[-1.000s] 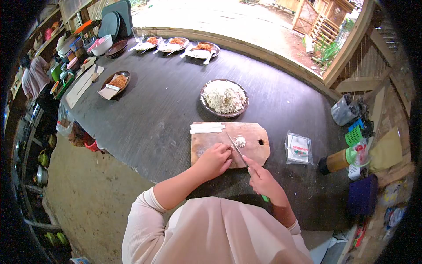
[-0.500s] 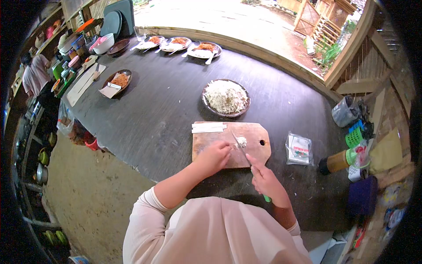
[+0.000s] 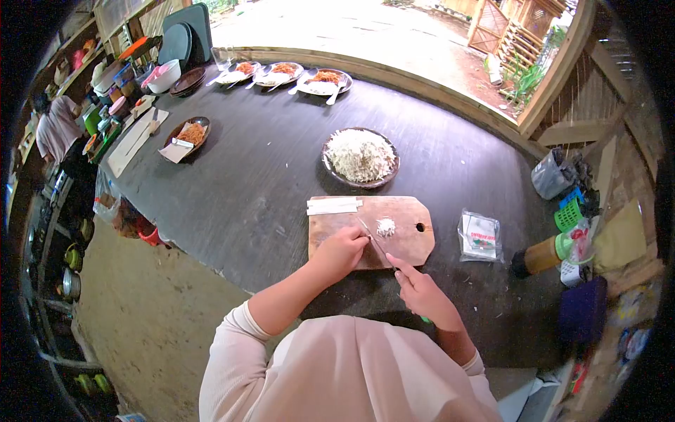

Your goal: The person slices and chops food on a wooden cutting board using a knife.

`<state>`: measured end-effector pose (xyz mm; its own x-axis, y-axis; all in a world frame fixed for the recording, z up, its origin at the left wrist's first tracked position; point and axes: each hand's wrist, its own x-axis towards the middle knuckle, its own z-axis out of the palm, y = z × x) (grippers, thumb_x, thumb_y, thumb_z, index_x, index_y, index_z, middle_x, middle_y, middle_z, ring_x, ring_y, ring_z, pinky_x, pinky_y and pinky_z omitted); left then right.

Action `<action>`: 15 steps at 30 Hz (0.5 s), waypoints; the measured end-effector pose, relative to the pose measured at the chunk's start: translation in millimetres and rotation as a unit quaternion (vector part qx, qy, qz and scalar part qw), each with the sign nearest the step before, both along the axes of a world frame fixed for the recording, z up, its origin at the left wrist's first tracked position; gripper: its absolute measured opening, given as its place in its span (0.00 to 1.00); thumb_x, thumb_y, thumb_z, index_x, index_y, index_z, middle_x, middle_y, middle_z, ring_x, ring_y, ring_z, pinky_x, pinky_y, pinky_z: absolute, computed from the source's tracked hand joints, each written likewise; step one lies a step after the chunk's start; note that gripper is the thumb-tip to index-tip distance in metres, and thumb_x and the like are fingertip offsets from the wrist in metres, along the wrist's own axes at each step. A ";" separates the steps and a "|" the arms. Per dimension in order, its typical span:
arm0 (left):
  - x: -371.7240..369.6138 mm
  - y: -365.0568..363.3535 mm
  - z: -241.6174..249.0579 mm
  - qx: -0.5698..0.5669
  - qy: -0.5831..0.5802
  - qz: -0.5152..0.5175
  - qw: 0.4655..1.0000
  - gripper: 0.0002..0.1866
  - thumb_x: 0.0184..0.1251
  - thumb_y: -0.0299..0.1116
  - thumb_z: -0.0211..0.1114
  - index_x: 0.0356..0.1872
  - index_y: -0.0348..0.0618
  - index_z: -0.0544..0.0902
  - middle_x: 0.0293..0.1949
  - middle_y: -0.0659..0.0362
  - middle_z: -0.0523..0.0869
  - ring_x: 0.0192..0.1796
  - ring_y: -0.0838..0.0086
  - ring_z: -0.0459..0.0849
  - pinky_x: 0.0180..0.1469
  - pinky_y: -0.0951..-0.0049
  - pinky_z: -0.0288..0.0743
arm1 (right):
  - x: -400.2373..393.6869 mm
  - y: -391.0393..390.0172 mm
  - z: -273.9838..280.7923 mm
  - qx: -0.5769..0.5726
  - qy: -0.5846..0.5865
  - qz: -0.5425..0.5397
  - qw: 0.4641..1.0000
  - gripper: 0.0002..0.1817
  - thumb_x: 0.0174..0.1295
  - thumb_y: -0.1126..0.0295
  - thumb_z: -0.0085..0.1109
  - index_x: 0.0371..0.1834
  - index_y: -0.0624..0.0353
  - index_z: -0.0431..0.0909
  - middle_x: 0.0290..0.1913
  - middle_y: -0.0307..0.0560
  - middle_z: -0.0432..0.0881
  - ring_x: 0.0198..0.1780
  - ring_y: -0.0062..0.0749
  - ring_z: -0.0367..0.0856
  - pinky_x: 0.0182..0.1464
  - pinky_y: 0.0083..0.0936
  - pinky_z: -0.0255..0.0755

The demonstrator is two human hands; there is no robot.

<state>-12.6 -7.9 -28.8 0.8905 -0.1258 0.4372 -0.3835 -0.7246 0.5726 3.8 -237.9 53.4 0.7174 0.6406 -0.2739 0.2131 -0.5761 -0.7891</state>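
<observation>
The right hand [image 3: 422, 290] is closed round a knife [image 3: 377, 246], most of its handle hidden. The left hand [image 3: 342, 251], fingers curled on the cutting board [image 3: 408, 253], masks whatever it pinches beside the blade; white shreds [image 3: 386, 226] lie nearby on the board.

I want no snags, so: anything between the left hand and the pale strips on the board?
Nothing visible: only bare cutting board separates the left hand and the pale strips. The knife in the right hand is just right of that gap.
</observation>
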 end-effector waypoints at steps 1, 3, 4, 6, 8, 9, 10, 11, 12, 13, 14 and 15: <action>-1.2 -0.6 2.2 0.003 0.005 0.005 1.000 0.10 0.59 0.24 0.62 0.41 0.36 0.83 0.41 0.51 0.82 0.47 0.55 0.82 0.51 0.61 0.77 | -1.1 0.8 2.1 -0.013 -0.008 -0.001 1.000 0.22 0.75 0.67 0.45 0.72 0.44 0.65 0.23 0.64 0.73 0.22 0.48 0.76 0.33 0.38 0.73; -3.6 -1.6 6.0 0.007 0.011 0.010 1.000 0.10 0.59 0.24 0.62 0.42 0.36 0.83 0.42 0.51 0.82 0.48 0.55 0.81 0.52 0.62 0.77 | -2.9 2.4 4.5 -0.025 -0.014 -0.003 1.000 0.22 0.75 0.67 0.45 0.72 0.44 0.65 0.24 0.67 0.74 0.23 0.54 0.77 0.34 0.39 0.73; -4.2 -2.1 7.5 0.013 0.016 0.014 1.000 0.11 0.59 0.24 0.62 0.42 0.36 0.83 0.43 0.52 0.82 0.48 0.55 0.81 0.52 0.62 0.77 | -3.4 3.1 5.0 -0.026 -0.031 0.001 0.999 0.22 0.75 0.68 0.45 0.72 0.45 0.65 0.25 0.68 0.74 0.25 0.57 0.78 0.35 0.40 0.73; -4.3 -2.8 7.7 0.020 0.022 0.018 0.999 0.11 0.58 0.24 0.62 0.43 0.37 0.83 0.43 0.52 0.82 0.48 0.56 0.81 0.52 0.62 0.77 | -4.6 3.7 7.1 -0.026 -0.048 0.006 0.999 0.23 0.75 0.68 0.44 0.72 0.45 0.65 0.27 0.70 0.75 0.27 0.61 0.79 0.35 0.41 0.74; -4.0 -3.2 6.2 0.040 0.014 0.019 0.999 0.11 0.58 0.24 0.63 0.43 0.37 0.83 0.44 0.53 0.82 0.49 0.56 0.81 0.53 0.62 0.77 | -5.8 4.0 9.4 -0.024 -0.060 0.005 0.998 0.23 0.74 0.68 0.45 0.72 0.45 0.65 0.29 0.70 0.76 0.30 0.62 0.80 0.37 0.42 0.74; -4.5 -3.4 7.4 0.040 0.014 0.019 0.999 0.11 0.58 0.24 0.63 0.43 0.37 0.83 0.44 0.53 0.82 0.49 0.56 0.81 0.53 0.62 0.77 | -5.9 3.8 8.5 -0.023 -0.059 0.005 0.998 0.23 0.74 0.68 0.45 0.72 0.45 0.65 0.29 0.70 0.76 0.30 0.62 0.80 0.37 0.42 0.74; -5.3 -3.8 9.8 0.040 0.018 0.021 0.999 0.11 0.58 0.25 0.62 0.43 0.37 0.83 0.44 0.54 0.82 0.50 0.57 0.81 0.53 0.62 0.77 | -6.3 3.3 7.1 -0.015 -0.071 0.009 0.997 0.23 0.74 0.69 0.45 0.72 0.45 0.65 0.31 0.71 0.76 0.31 0.62 0.80 0.37 0.42 0.75; -5.6 -4.1 10.9 0.039 0.021 0.022 0.999 0.11 0.58 0.25 0.62 0.43 0.37 0.83 0.44 0.54 0.82 0.50 0.57 0.81 0.53 0.62 0.77 | -6.6 2.6 5.3 -0.007 -0.083 0.012 0.996 0.23 0.74 0.69 0.45 0.72 0.45 0.65 0.32 0.71 0.77 0.32 0.62 0.81 0.38 0.42 0.75; -5.4 -4.3 10.5 0.039 0.022 0.021 0.999 0.11 0.58 0.25 0.62 0.43 0.37 0.83 0.44 0.54 0.82 0.50 0.57 0.81 0.53 0.62 0.77 | -6.6 1.6 2.7 -0.007 -0.082 0.011 0.997 0.23 0.74 0.69 0.45 0.72 0.45 0.65 0.32 0.71 0.77 0.32 0.62 0.81 0.38 0.42 0.75; -5.1 -4.5 9.8 0.047 0.023 0.021 0.998 0.11 0.58 0.24 0.62 0.43 0.37 0.83 0.44 0.54 0.82 0.51 0.57 0.81 0.54 0.62 0.77 | -6.3 0.4 -0.5 0.004 -0.085 0.016 0.996 0.23 0.75 0.68 0.44 0.73 0.45 0.64 0.25 0.63 0.70 0.26 0.48 0.73 0.34 0.37 0.72; -4.9 -4.7 9.4 0.055 0.023 0.022 0.998 0.11 0.58 0.24 0.61 0.43 0.37 0.83 0.45 0.54 0.82 0.51 0.57 0.81 0.54 0.62 0.77 | -5.8 -0.5 -2.0 0.014 -0.089 0.022 0.996 0.24 0.75 0.68 0.44 0.74 0.45 0.63 0.19 0.55 0.64 0.19 0.33 0.66 0.29 0.32 0.69; -5.2 -4.8 9.9 0.054 0.023 0.022 0.998 0.11 0.58 0.24 0.61 0.43 0.37 0.83 0.45 0.54 0.82 0.51 0.57 0.81 0.54 0.62 0.77 | -5.8 -1.2 -1.4 0.014 -0.089 0.023 0.996 0.24 0.75 0.68 0.44 0.74 0.45 0.63 0.19 0.55 0.64 0.19 0.33 0.66 0.29 0.32 0.69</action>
<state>-17.9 -12.7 -19.0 0.9150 -0.1307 0.3818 -0.3252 -0.7990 0.5058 -2.0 -239.1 52.0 0.7232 0.6789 -0.1269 0.3756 -0.5408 -0.7526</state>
